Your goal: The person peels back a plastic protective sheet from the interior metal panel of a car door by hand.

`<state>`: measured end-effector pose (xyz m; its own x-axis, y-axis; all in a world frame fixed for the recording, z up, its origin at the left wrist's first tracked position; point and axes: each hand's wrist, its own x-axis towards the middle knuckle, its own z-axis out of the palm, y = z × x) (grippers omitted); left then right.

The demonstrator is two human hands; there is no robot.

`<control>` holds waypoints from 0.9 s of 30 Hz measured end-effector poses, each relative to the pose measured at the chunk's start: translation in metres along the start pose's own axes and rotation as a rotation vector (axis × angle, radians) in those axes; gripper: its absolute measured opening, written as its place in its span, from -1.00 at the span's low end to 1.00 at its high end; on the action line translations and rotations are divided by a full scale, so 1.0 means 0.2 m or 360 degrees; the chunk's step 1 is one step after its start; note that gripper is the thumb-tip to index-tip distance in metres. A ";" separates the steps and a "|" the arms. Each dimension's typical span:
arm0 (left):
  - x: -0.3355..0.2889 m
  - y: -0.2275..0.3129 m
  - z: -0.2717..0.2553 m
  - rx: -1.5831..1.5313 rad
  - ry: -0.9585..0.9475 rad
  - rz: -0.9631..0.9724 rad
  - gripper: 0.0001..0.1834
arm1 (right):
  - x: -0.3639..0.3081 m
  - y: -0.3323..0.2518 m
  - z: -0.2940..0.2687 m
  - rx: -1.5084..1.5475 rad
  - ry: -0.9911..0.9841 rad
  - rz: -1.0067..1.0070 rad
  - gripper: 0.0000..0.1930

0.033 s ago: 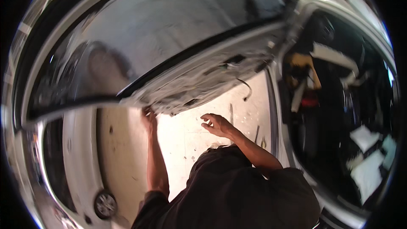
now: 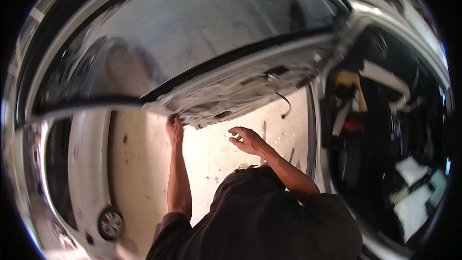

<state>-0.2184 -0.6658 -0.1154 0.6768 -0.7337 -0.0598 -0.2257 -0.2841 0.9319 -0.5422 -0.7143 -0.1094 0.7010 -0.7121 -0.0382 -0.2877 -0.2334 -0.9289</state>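
Observation:
A car door (image 2: 231, 91) stands swung out in front of me, its inner trim off and the bare metal showing. The door's window (image 2: 207, 24) is dark and reflects the surroundings. At the door's lower left end, my left hand (image 2: 174, 130) grips the edge, with some fingers hidden behind it. Below the door my right hand (image 2: 246, 140) hangs in the air, fingers loosely curved and apart, holding nothing. From the door's underside near the hinge side dangles a short dark cable (image 2: 286, 105).
To the right is the car's doorway (image 2: 315, 130), with a dark interior holding white papers (image 2: 413, 207) and an orange-yellow part (image 2: 349, 84). Another light car (image 2: 89, 163) is parked at left. Under me lies a pale, spotted floor (image 2: 207, 159).
The view has shifted slightly, so the door sits a little further right and higher. My left hand stays at the door edge; the right hand hardly differs.

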 end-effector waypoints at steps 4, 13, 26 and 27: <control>-0.11 0.26 0.02 -0.1654 -0.0113 -0.0910 -0.24 | 0.26 -0.25 0.08 -0.0053 -0.0163 -0.0189 -0.58; -0.03 0.15 0.11 -0.2508 -0.0102 -0.0846 -0.63 | 0.52 -0.58 0.20 -0.0056 -0.0239 -0.0238 -0.67; -0.06 0.11 0.13 -0.2536 -0.0475 -0.0433 -0.66 | 0.82 -0.75 0.29 0.0120 -0.0140 0.0089 -0.74; -0.07 0.11 0.15 -0.2543 -0.0522 -0.0369 -0.66 | 0.82 -0.76 0.30 0.0278 -0.0193 0.0175 -0.74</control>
<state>-0.2531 -0.6802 -0.1049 0.3764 -0.9191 -0.1165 0.8997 0.3326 0.2828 -0.3434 -0.7556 0.0033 0.7480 -0.6397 -0.1770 -0.2570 -0.0333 -0.9658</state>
